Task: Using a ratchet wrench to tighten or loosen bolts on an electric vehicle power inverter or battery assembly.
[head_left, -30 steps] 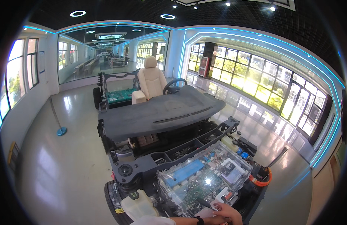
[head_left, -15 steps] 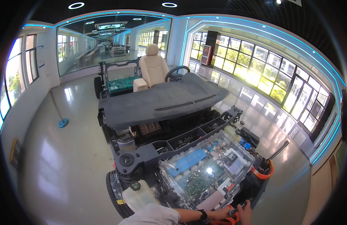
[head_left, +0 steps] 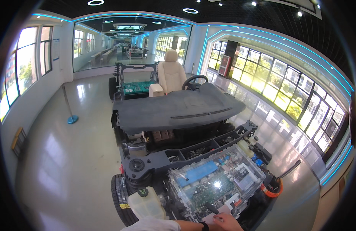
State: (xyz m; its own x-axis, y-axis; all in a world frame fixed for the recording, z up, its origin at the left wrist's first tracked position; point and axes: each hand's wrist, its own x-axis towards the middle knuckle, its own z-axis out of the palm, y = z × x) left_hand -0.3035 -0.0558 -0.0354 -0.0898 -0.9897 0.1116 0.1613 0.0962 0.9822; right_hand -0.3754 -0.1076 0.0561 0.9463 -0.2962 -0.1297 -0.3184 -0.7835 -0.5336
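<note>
At the lower edge my left forearm (head_left: 189, 225) reaches right, a black band on its wrist. My left hand's fingers are mostly hidden at the frame edge and by my right hand. My right hand (head_left: 228, 223) comes in from the lower right, fingers bent inward and closed; what they hold is hidden. Just above the fingertips a black handle (head_left: 211, 208) sticks up and left; I cannot tell which hand grips it. Both hands are at the near edge of a clear-covered electronics box (head_left: 203, 192), which shows a green circuit board, a blue block and a pale panel.
The box sits in an open car chassis. A white reservoir (head_left: 147, 204) with a dark cap and a tyre (head_left: 118, 194) stand left. Orange cable (head_left: 272, 190) loops at right. Beyond are a grey dashboard (head_left: 178, 111), steering wheel (head_left: 195, 81) and cream seat (head_left: 172, 73).
My view has shifted, so the chassis sits further right and lower. My hands have come closer together and moved left; the black handle now points up over the box.
</note>
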